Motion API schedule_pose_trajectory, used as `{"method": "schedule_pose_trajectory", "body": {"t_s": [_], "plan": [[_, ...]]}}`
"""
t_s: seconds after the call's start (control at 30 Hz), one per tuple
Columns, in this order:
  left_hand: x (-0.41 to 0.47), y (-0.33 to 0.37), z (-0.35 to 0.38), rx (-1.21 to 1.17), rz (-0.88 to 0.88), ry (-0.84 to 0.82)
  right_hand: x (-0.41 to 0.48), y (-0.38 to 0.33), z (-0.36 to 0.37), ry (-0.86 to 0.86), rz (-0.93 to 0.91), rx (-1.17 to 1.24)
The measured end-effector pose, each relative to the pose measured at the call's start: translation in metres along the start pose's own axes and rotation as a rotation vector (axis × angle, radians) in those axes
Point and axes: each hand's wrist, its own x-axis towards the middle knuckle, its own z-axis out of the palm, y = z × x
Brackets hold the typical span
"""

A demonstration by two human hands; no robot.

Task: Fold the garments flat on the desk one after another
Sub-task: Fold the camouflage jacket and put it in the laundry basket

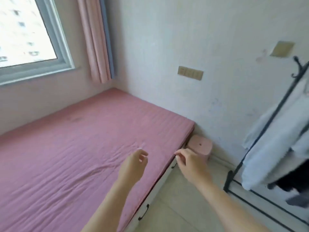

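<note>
A wide pink mattress pad (71,156) covers the platform by the window, with a few creases near its right edge. My left hand (133,166) hovers above that edge, fingers loosely curled and holding nothing. My right hand (190,164) hangs just past the pad's edge, fingers loosely bent and empty. Light blue and white garments (274,148) hang on a black clothes rack (234,174) at the right, with a black garment (291,180) lower down. No garment lies on the pad.
A small pink bin (200,146) stands in the corner between the platform and the wall. Drawers with black handles (143,213) run under the platform. Pale floor tiles (180,206) lie between platform and rack. Window and pink curtain (98,39) are behind.
</note>
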Motion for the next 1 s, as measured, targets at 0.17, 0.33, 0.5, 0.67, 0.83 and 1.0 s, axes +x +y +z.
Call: {"method": "schedule_pose_trajectory", "body": {"t_s": [0.17,0.33,0.5,0.67,0.83,1.0], "plan": [[0.015,0.169,-0.001,-0.017,0.328,-0.068,-0.02,0.036,-0.161,0.261,0.096,-0.038],[0.003,0.312,0.052,-0.037,0.555,-0.156,-0.066,0.103,-0.278,0.401,0.208,-0.061],[-0.039,0.434,0.148,-0.007,0.694,-0.26,-0.133,0.206,-0.368,0.489,0.329,-0.063],[-0.076,0.531,0.24,-0.041,0.753,-0.367,-0.189,0.31,-0.439,0.52,0.431,-0.114],[-0.09,0.6,0.313,-0.051,0.765,-0.465,-0.219,0.397,-0.492,0.54,0.531,-0.146],[-0.073,0.665,0.379,-0.037,0.851,-0.51,-0.215,0.472,-0.533,0.585,0.625,-0.169]]}}
